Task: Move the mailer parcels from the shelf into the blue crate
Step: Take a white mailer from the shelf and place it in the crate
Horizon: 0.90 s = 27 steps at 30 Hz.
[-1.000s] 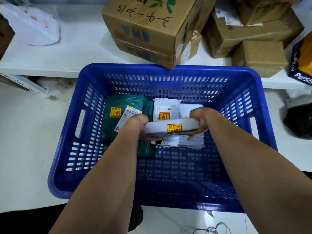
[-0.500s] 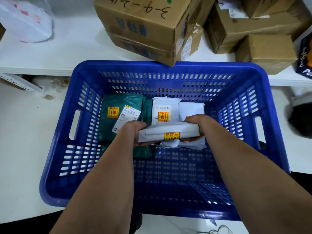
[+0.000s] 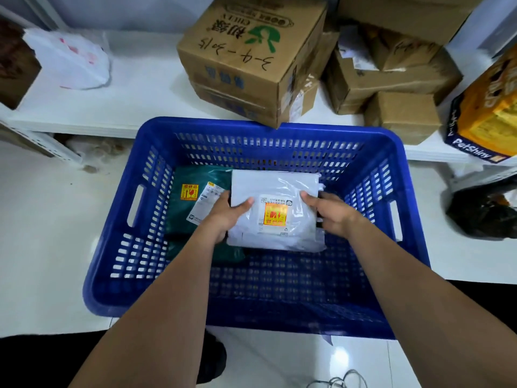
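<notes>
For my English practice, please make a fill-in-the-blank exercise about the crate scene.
1. The crate is ____ in colour.
2. The white mailer is held by ____ hands, the left hand and the right hand.
3. The mailer beside the white one is ____.

Missing words: blue; both; green

Cardboard box on the far shelf: handwritten "3-4-3015" in black marker, seen upside down; a green leaf logo with printed characters above it, and blue print on its side, not legible. Navy-and-orange box at far right: "PetShiny" in white along its lower edge. White mailer in the blue crate: yellow-and-red sticker on a white shipping label, print too small to read. Green mailer to its left: matching yellow sticker, white label, likewise unreadable.
</notes>
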Each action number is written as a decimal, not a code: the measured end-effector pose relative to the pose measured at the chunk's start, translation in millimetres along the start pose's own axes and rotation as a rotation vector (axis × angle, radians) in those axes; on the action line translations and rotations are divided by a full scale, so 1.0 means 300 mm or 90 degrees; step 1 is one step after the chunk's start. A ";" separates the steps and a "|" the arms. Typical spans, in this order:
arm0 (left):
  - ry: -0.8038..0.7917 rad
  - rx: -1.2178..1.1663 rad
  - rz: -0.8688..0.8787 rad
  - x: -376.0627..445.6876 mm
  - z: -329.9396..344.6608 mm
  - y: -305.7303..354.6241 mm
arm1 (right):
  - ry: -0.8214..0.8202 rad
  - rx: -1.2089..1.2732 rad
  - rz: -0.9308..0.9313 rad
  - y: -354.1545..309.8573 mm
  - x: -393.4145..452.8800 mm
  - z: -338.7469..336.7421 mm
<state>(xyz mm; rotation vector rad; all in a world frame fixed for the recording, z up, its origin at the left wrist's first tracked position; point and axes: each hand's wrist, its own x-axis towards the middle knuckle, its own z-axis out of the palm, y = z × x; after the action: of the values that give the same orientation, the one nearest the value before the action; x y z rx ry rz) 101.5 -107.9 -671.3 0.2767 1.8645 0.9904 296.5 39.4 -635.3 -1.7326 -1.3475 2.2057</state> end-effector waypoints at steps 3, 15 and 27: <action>-0.014 -0.029 0.058 0.003 -0.010 -0.012 | -0.038 -0.001 -0.060 0.001 -0.016 -0.010; 0.047 -0.011 0.038 0.002 -0.017 -0.033 | 0.013 -0.059 -0.193 0.052 0.022 0.032; 0.105 0.855 0.428 -0.025 0.141 -0.002 | 0.109 -0.449 -0.300 0.031 0.032 0.071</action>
<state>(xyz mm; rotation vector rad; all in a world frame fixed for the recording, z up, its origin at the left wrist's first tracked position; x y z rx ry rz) 140.9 -90.9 -675.2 1.7161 2.3833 -0.0410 280.1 25.8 -648.6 -1.4582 -2.3594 1.3825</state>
